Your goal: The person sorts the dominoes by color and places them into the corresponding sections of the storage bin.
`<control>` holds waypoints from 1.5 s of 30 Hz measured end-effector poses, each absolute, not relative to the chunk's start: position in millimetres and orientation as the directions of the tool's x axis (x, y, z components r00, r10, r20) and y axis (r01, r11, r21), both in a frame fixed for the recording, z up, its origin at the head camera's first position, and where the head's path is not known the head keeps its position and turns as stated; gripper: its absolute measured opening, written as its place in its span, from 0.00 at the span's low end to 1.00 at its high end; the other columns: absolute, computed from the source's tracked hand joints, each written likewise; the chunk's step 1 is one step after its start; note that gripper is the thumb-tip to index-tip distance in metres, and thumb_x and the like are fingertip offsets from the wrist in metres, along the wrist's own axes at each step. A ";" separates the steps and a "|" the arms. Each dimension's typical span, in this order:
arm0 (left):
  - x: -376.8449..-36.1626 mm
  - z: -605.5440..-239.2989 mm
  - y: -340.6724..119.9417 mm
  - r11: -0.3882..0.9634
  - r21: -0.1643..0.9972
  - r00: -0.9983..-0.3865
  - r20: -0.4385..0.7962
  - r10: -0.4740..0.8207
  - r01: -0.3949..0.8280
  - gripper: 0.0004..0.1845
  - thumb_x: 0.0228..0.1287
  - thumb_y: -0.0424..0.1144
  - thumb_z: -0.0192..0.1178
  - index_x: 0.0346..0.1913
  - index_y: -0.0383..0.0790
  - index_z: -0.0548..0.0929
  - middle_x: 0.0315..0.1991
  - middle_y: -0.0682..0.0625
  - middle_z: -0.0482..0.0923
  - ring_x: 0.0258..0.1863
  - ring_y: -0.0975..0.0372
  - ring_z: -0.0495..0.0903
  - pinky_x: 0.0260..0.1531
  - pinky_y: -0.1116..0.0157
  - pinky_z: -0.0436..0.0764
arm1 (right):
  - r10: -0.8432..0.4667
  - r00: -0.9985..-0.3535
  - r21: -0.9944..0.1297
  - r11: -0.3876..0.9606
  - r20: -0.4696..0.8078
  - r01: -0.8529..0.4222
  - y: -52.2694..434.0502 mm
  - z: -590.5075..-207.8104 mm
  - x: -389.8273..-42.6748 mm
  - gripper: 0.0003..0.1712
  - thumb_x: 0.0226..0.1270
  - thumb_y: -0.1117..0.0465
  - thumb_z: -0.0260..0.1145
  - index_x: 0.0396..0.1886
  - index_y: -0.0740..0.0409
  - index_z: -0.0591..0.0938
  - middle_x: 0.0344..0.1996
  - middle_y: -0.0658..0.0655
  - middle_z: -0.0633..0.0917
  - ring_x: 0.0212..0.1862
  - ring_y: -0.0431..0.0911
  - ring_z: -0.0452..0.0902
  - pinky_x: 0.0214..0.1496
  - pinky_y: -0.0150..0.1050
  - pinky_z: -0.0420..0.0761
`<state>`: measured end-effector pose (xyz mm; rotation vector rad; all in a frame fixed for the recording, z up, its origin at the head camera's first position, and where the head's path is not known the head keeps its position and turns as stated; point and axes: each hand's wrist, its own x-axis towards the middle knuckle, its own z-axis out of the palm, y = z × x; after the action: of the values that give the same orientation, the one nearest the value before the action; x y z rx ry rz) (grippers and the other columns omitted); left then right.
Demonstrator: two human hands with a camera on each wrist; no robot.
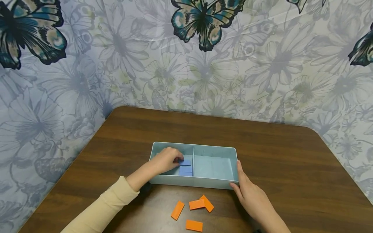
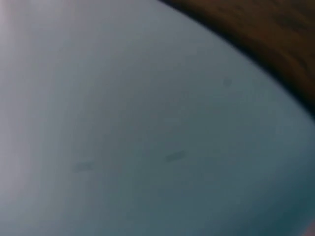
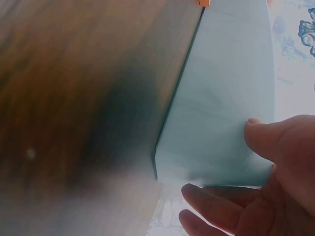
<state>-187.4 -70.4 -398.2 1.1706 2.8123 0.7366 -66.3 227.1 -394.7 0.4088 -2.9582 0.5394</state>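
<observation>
A light blue tray (image 1: 214,148) with two compartments sits mid-table. My left hand (image 1: 178,159) reaches into its left compartment, fingers curled onto the top blue tile (image 1: 185,162) of a short row of blue tiles (image 1: 186,171) beside the divider. The left wrist view shows only blurred tray wall (image 2: 147,123). At the tray's front right corner my right hand (image 1: 236,181) holds on, thumb along the end wall and fingers on the front wall. Up close, my right hand (image 3: 219,157) brackets that corner of the tray (image 3: 221,88). The right compartment holds nothing.
Several orange tiles (image 1: 197,204) lie loose on the brown wooden table (image 1: 291,168) just in front of the tray, between my forearms. A butterfly-and-flower cloth (image 1: 204,64) hangs behind the table and around its left and right edges.
</observation>
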 end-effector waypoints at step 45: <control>-184.9 -397.8 -69.1 0.529 0.352 -0.613 0.194 0.766 0.772 0.10 0.59 0.21 0.57 0.40 0.31 0.86 0.34 0.45 0.79 0.37 0.56 0.79 0.38 0.64 0.78 | -0.233 -0.963 -0.323 0.908 0.136 -0.265 226.7 -394.8 -67.6 0.44 0.70 0.55 0.58 0.74 0.61 0.43 0.65 0.68 0.64 0.54 0.61 0.73 0.44 0.54 0.76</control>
<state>-184.9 -69.1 -397.8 1.3890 2.7600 0.6481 -67.6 226.7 -394.8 0.3891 -2.9761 0.5244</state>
